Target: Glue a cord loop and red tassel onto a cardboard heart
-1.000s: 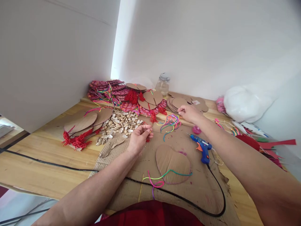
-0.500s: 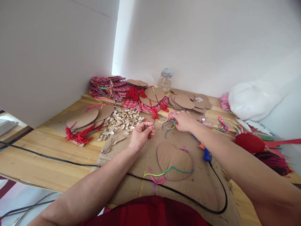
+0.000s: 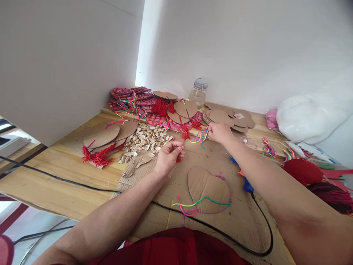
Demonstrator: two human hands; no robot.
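My right hand (image 3: 220, 133) is closed, its fingertips pinching several coloured cords (image 3: 203, 136) just above the back of the cardboard sheet. My left hand (image 3: 168, 158) is closed too, thumb against forefinger, beside the pile of peanut shells (image 3: 150, 139). Whatever it pinches is too small to make out. In front of both hands lies a heart-shaped cardboard piece (image 3: 208, 189) with pinkish edges. Across it runs a green-yellow cord (image 3: 204, 197), and a pink cord (image 3: 190, 212) curls at its lower left.
A blue glue gun (image 3: 247, 185) lies under my right forearm, its black cable (image 3: 237, 247) looping across the cardboard sheet (image 3: 171, 187). Behind are pink shell-covered pieces (image 3: 120, 95), cardboard cutouts (image 3: 220, 118) and a bottle (image 3: 198, 94). Red yarn (image 3: 299, 171) sits at the right.
My right hand's fingers have drawn together on the coloured cords, which now hang gathered from the fingertips. My left hand keeps its pinch. The whole view has shifted slightly.
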